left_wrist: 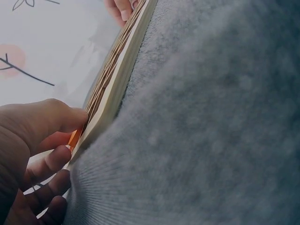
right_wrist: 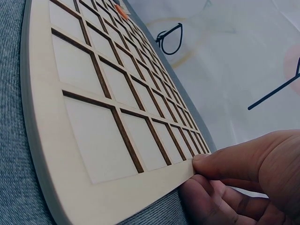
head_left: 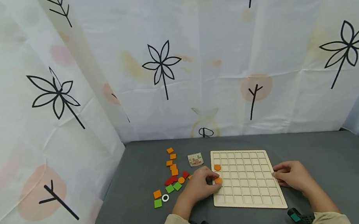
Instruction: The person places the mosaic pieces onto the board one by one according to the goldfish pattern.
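Note:
A pale wooden grid board point(head_left: 244, 180) lies on the grey cloth, its square cells divided by raised lines. My left hand point(head_left: 200, 184) is at the board's left edge, pinching an orange piece point(head_left: 218, 180) between thumb and fingers over a cell in the left column; in the left wrist view the orange piece point(left_wrist: 74, 138) shows between the fingertips. One orange round piece point(head_left: 217, 167) sits in the cell beyond it. At the right edge my right hand point(head_left: 293, 177) grips the board's rim, thumb on top and fingers beneath, as the right wrist view shows.
Left of the board lie loose orange squares point(head_left: 174, 171), red pieces point(head_left: 169, 181), green squares point(head_left: 169, 188) and a white ring point(head_left: 165, 198). A small patterned card point(head_left: 195, 159) lies near the board's far left corner. A printed white curtain point(head_left: 214, 62) hangs behind the table.

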`<state>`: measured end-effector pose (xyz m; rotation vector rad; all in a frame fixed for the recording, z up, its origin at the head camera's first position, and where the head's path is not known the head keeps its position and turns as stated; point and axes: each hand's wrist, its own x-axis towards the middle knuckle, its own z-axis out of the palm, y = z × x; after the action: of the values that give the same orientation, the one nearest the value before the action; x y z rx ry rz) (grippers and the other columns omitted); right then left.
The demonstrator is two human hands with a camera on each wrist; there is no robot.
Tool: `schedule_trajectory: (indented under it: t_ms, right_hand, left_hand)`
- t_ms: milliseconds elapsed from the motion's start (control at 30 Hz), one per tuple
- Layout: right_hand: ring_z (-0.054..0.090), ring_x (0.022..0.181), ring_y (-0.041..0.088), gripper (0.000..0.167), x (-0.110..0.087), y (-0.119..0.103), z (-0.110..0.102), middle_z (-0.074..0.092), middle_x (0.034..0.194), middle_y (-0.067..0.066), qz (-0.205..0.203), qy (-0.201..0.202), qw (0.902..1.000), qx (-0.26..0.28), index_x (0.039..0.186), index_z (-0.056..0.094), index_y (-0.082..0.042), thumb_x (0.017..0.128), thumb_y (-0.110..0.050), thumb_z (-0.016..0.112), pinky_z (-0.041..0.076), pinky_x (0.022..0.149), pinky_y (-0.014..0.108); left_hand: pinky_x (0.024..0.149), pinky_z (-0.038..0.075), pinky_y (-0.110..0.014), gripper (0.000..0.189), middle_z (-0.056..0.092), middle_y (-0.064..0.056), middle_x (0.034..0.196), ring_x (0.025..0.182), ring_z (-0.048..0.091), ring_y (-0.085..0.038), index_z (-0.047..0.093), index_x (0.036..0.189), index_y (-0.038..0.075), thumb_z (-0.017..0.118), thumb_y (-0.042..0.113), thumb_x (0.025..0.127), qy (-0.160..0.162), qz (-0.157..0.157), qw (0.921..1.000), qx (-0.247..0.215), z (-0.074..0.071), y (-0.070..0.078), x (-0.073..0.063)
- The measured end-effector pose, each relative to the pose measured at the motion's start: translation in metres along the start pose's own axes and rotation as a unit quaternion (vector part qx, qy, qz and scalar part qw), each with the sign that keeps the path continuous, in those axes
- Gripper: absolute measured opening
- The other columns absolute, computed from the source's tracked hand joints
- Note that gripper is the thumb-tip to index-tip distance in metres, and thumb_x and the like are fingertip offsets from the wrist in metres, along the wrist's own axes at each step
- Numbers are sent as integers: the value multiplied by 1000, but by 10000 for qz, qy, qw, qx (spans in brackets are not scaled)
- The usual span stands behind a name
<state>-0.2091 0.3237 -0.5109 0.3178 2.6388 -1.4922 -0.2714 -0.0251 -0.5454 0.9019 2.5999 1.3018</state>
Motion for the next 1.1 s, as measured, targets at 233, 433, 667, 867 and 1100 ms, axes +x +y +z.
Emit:
schedule_trajectory:
  t_ms: [233, 433, 667, 867, 1100]
  right_hand:
    - [72, 81, 16, 36, -1, 1, 1, 73, 103, 19, -73, 47, 10000, -1, 128, 63, 17, 101, -6, 69, 64, 70, 30]
    - [72, 81, 16, 36, 0, 1, 1, 73, 102, 19, -49, 47, 10000, 12, 128, 63, 17, 101, -6, 69, 64, 70, 30]
    - [72, 81, 16, 36, 2, 2, 1, 73, 103, 18, -21, 47, 10000, -6, 129, 63, 17, 101, -6, 69, 64, 70, 30]
    - [72, 81, 15, 37, 2, 1, 1, 73, 102, 19, -4, 49, 10000, 4, 128, 63, 17, 101, -6, 69, 64, 69, 30]
    - [71, 78, 15, 36, 2, 3, 1, 73, 100, 18, -31, 61, 10000, 9, 127, 63, 18, 101, -5, 69, 64, 69, 30]
  left_hand:
    - [83, 52, -22, 29, 66, 1, 106, 88, 56, -5, 80, 121, 13, 81, 25, 95, -22, -16, 10000, -54, -1, 0, -3]
    - [82, 52, -22, 27, 64, 1, 105, 88, 56, -6, 80, 118, 14, 82, 25, 94, -36, -39, 9999, -124, -2, 1, -3]
    - [83, 52, -22, 27, 65, 2, 105, 90, 58, -6, 80, 119, 14, 83, 24, 93, -86, -63, 9998, -150, -4, 1, -3]
    - [86, 55, -25, 27, 69, -2, 106, 93, 62, -10, 78, 120, 11, 82, 24, 96, -59, 89, 9999, -39, -10, 3, -4]
    - [87, 59, -29, 26, 75, -8, 107, 94, 69, -20, 79, 120, 7, 81, 18, 96, 239, 337, 9991, 40, -24, 3, -6]
